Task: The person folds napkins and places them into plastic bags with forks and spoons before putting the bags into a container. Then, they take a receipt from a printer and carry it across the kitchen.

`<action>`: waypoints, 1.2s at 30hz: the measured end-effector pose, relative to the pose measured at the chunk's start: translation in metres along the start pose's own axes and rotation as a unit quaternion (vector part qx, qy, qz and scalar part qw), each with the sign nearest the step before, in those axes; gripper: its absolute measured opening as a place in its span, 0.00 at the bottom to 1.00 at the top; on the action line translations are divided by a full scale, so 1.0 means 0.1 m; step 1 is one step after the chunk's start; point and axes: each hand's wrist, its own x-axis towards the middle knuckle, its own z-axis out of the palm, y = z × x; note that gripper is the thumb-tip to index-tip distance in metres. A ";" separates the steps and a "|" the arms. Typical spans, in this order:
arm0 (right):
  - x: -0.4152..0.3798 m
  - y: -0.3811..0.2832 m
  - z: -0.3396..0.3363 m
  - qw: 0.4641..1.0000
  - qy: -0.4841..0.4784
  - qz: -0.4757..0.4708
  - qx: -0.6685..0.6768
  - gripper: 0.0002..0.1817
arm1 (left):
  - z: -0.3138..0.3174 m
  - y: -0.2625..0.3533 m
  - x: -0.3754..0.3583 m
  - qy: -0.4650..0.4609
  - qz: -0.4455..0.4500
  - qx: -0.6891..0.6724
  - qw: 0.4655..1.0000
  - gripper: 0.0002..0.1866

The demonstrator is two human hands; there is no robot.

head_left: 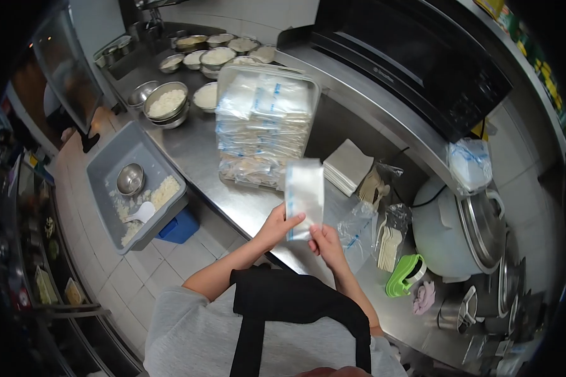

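My left hand (275,229) grips a flat plastic packet (304,191) by its lower left side, thumb across the front. The packet is whitish with blue print along one edge; what is inside is hard to make out. My right hand (325,242) pinches its lower right corner. Just beyond stands a clear tray (315,94) heaped with similar blue-printed packets (264,125). To the right lie a stack of napkins (348,164), some wooden cutlery (372,188), loose clear sleeves (357,232) and bagged wooden cutlery (390,248).
Several metal bowls of rice (167,103) stand at the back left. A grey tub (99,182) with rice, a bowl and a scoop is beside the counter. On the right are a large pot (446,229), a green tape dispenser (401,276) and a pink cloth (424,298). Above hangs a black microwave (409,56).
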 end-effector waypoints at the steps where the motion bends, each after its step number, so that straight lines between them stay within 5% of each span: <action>1: 0.10 -0.15 0.01 0.999 0.004 -0.034 0.001 0.17 | -0.07 0.05 -0.02 -0.036 0.008 0.021 0.999 0.15; 4: 0.47 -0.57 0.11 0.989 -0.007 -0.142 -0.048 0.17 | -0.27 0.31 -0.07 -0.073 0.032 0.033 0.996 0.16; 9: 1.25 -1.08 0.57 0.985 -0.080 -0.147 0.031 0.16 | -0.56 0.94 -0.09 0.142 0.259 0.060 0.954 0.21; 11: 1.55 -1.13 0.75 0.972 -0.130 -0.025 0.196 0.14 | -0.75 1.12 -0.11 0.162 0.298 0.133 0.931 0.20; 14: 1.81 -1.23 0.99 0.950 -0.159 0.056 0.263 0.13 | -0.88 1.42 -0.13 0.192 0.343 0.257 0.883 0.20; 16: 1.96 -1.38 1.06 0.944 -0.175 0.063 0.271 0.14 | -0.92 1.66 -0.11 0.171 0.376 0.438 0.798 0.19; 20: 2.21 -1.66 1.06 0.935 -0.158 0.072 0.309 0.18 | -0.93 1.98 0.18 0.128 0.413 0.493 0.755 0.19; 22: 2.18 -1.80 0.97 0.923 -0.234 0.099 0.288 0.23 | -0.90 2.10 0.32 0.115 0.414 0.508 0.746 0.19; 24: 2.10 -1.79 0.79 0.938 -0.258 0.067 0.223 0.24 | -0.93 2.19 0.42 0.101 0.412 0.516 0.744 0.19; 25: 1.99 -1.83 0.74 0.987 -0.154 -0.041 0.017 0.21 | -0.98 2.21 0.48 0.074 0.399 0.543 0.735 0.19; 26: 1.91 -1.88 0.68 0.970 -0.038 -0.146 -0.193 0.19 | -1.02 2.22 0.55 0.048 0.386 0.568 0.725 0.19; 28: 1.90 -1.91 0.56 0.934 0.032 -0.234 -0.270 0.13 | -1.11 2.22 0.84 0.028 0.382 0.580 0.719 0.19; 30: 2.05 -1.88 0.45 0.760 0.099 -0.481 -0.425 0.12 | -1.16 2.20 1.20 -0.027 0.374 0.621 0.688 0.18; 32: 2.25 -1.80 0.38 0.768 0.078 -0.425 -0.472 0.13 | -1.17 2.09 1.54 -0.027 0.379 0.631 0.676 0.18; 34: 2.52 -1.75 0.34 0.669 0.139 -0.477 -0.554 0.16 | -1.13 1.97 1.79 0.001 0.349 0.729 0.589 0.20; 35: 2.61 -1.78 0.32 0.668 0.139 -0.476 -0.555 0.16 | -1.12 1.91 1.88 0.000 0.350 0.728 0.590 0.20; 36: 2.65 -1.83 0.33 0.693 0.134 -0.374 -0.601 0.18 | -1.10 1.86 1.93 0.037 0.333 0.738 0.586 0.21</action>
